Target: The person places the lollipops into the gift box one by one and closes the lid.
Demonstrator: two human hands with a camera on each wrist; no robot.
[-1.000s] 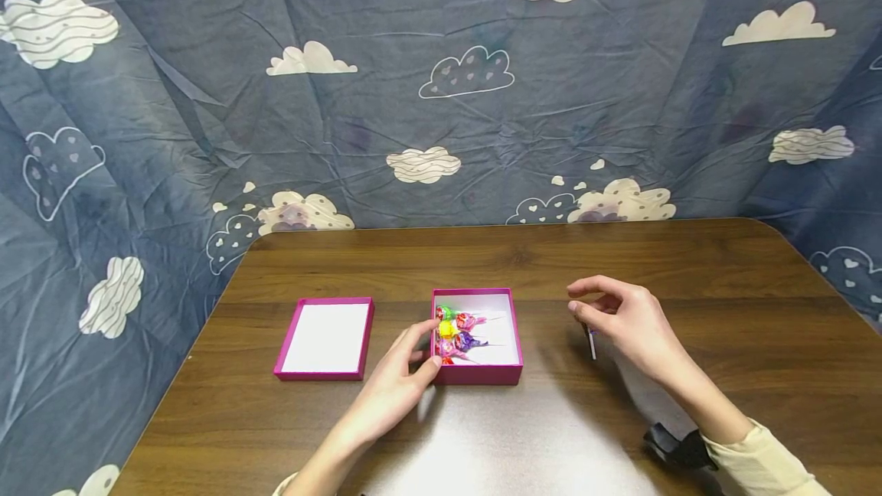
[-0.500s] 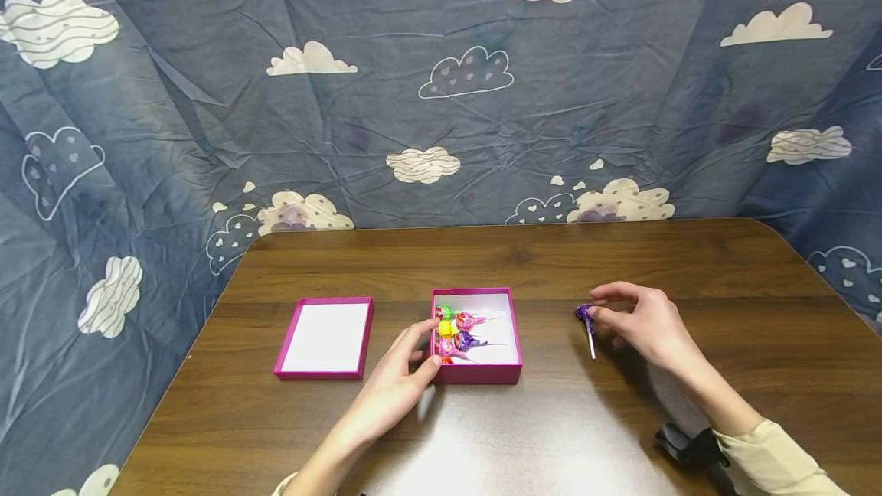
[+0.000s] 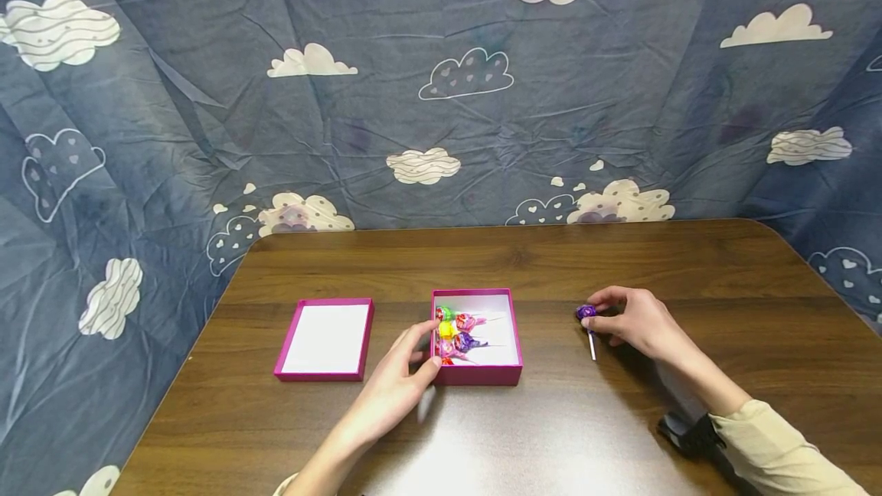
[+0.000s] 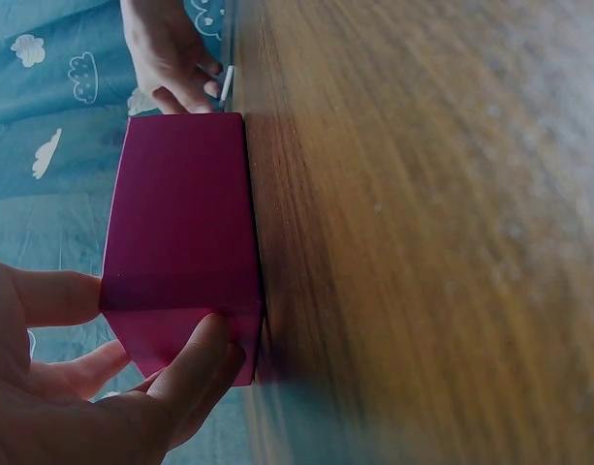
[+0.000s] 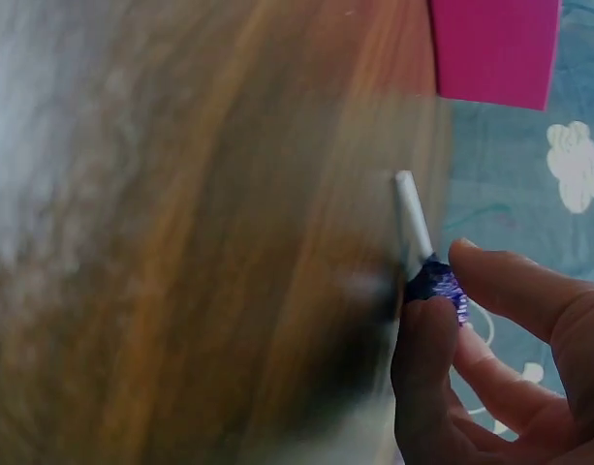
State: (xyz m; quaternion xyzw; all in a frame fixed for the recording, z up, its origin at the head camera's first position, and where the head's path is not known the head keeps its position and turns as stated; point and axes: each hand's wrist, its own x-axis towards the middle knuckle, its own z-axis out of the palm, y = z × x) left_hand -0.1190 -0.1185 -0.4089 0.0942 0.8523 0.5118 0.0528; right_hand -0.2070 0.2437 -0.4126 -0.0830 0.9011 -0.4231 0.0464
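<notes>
A small magenta box [image 3: 478,376] with a white inside stands on the table, holding several wrapped lollipops [image 3: 463,342] in green, yellow, pink, purple and red along its left side. My left hand [image 3: 394,376] holds the box by its left side; in the left wrist view its fingers [image 4: 207,334] press on the wall near a corner. To the right of the box, my right hand [image 3: 641,325] pinches the wrapped head of a purple lollipop [image 3: 586,312] between thumb and fingertips. The white stick [image 5: 414,215] of that lollipop points toward me in the head view.
Left of the box lies a magenta lid [image 3: 325,337] with its white inside facing up. A dark strap [image 3: 689,433] sits at my right wrist. Behind the wooden table [image 3: 524,255] hangs a grey-blue cloth [image 3: 386,121] with cloud prints.
My right hand drew back to the right, uncovering the purple lollipop, then came in again with thumb and fingers around its head. My left hand and the box have stayed in place.
</notes>
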